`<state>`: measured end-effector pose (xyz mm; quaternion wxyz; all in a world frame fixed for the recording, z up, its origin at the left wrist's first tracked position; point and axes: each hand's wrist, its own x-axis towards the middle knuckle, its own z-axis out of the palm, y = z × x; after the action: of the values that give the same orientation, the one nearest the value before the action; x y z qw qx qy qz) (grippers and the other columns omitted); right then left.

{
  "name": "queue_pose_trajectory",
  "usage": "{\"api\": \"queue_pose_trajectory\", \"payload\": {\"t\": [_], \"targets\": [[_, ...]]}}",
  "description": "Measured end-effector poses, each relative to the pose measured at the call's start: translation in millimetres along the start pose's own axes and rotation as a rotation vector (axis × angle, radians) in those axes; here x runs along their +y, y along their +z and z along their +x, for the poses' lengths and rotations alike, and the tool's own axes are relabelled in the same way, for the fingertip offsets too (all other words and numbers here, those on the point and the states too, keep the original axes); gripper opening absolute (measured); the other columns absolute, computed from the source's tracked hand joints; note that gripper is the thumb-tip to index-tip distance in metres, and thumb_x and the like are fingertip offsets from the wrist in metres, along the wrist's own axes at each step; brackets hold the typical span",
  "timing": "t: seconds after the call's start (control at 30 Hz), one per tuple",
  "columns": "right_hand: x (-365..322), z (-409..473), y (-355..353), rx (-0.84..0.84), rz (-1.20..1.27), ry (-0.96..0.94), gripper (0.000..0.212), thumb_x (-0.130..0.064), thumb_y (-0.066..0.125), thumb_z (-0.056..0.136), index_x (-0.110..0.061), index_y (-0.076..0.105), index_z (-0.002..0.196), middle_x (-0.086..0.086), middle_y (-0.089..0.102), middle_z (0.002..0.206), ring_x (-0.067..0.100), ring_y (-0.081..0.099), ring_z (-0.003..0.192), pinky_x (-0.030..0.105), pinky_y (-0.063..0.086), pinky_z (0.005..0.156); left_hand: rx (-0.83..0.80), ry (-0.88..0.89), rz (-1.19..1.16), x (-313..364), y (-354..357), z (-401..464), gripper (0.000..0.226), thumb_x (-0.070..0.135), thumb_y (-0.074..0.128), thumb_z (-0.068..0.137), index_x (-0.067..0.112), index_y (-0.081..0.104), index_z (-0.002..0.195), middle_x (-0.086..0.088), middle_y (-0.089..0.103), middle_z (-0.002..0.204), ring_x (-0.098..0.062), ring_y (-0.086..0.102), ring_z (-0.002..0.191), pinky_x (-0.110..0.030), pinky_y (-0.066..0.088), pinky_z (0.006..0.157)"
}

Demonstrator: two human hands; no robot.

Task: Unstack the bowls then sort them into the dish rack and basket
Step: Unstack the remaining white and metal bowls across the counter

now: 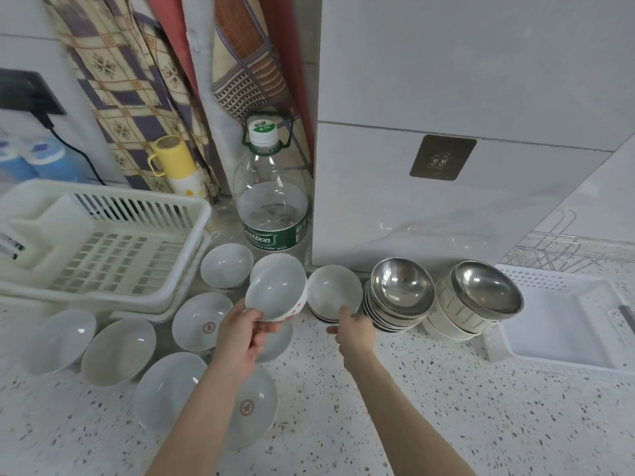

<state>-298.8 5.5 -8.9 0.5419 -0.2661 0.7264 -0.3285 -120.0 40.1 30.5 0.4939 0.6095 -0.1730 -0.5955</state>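
My left hand (240,334) grips a white bowl with red dots (276,292), lifted and tilted above the counter. My right hand (354,329) touches the near rim of a short stack of white bowls (333,290) with relaxed fingers. Right of it stand a stack topped by a steel bowl (400,286) and a leaning stack of ribbed white bowls with a steel bowl on top (484,290). Several single white bowls (118,350) lie spread on the counter at left. The cream dish rack (103,245) stands at the far left, the white basket (563,317) at the right.
A large water bottle (271,201) stands against the wall behind the bowls. A yellow cup (171,156) sits upside down on a white cup beside hanging cloths. A wire rack (556,249) stands behind the basket. The speckled counter (446,407) stretches in front.
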Motion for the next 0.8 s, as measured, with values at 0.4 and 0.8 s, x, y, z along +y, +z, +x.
{"api": "queue_pose_trajectory", "payload": {"t": [0.4, 0.8], "targets": [[-8.4, 2.7, 18.5, 0.202, -0.121, -0.048, 0.025, -0.001, 0.047, 0.085, 0.002, 0.06, 0.107, 0.018, 0.071, 0.091, 0.017, 0.051, 0.055, 0.022, 0.034, 0.043, 0.029, -0.013, -0.018, -6.5, -48.6, -29.1, 0.036, -0.004, 0.038, 0.092, 0.011, 0.061, 0.115, -0.017, 0.064, 0.055, -0.008, 0.036, 0.033, -0.014, 0.023, 0.028], [-11.4, -10.0, 35.6, 0.364, -0.073, -0.089, 0.04, -0.01, 0.048, 0.093, 0.003, 0.044, 0.131, 0.026, 0.058, 0.122, 0.042, 0.061, 0.105, 0.046, 0.055, 0.083, -0.026, -0.033, -0.013, -5.6, -86.1, -36.0, 0.048, -0.003, 0.039, 0.092, 0.008, 0.049, 0.138, -0.018, 0.061, 0.055, -0.01, 0.038, 0.036, -0.018, 0.026, 0.03]]}}
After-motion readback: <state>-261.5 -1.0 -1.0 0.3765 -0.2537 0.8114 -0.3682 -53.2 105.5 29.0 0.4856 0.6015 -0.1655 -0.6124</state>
